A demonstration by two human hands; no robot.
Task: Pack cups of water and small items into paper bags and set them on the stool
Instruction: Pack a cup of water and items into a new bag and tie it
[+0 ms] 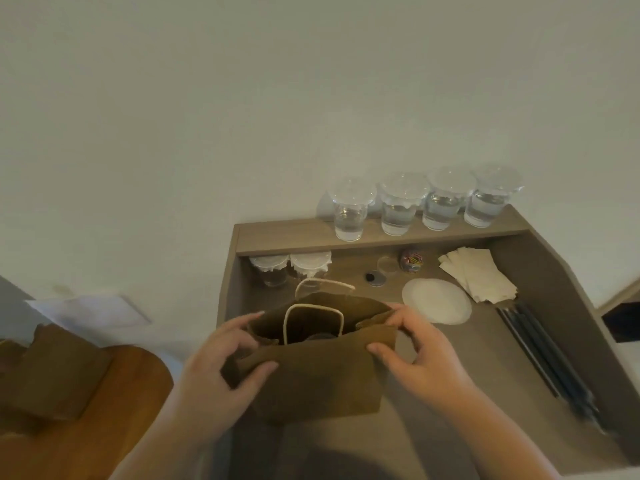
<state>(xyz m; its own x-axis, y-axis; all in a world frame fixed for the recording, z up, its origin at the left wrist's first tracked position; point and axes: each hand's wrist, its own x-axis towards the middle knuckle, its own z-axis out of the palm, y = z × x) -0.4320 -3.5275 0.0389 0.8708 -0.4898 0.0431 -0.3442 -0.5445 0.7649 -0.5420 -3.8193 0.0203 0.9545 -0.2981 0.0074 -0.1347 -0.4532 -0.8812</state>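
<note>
While the brown paper bag (318, 375) stands upright on the table (450, 393), both hands grip its open mouth. The left hand (221, 368) curls round the left edge with its thumb on the front face, and the right hand (415, 351) pinches the right edge between thumb and fingers. Two pale cord handles (313, 306) rise from the bag's rim; something dark sits inside, too dim to make out. Behind the bag, on a raised shelf (294, 237) at the back of the table, four clear cups of water (403, 206) stand in a row. Under that shelf, at the left, two covered cups (273, 270) stand side by side. To the right of the bag lie a white disc (436, 304), a fan of napkins (481, 278) and a bundle of dark straws (547, 355). On the wooden stool (138, 386) at the left sits a second brown bag (52, 372) — well apart from the hands.
</note>
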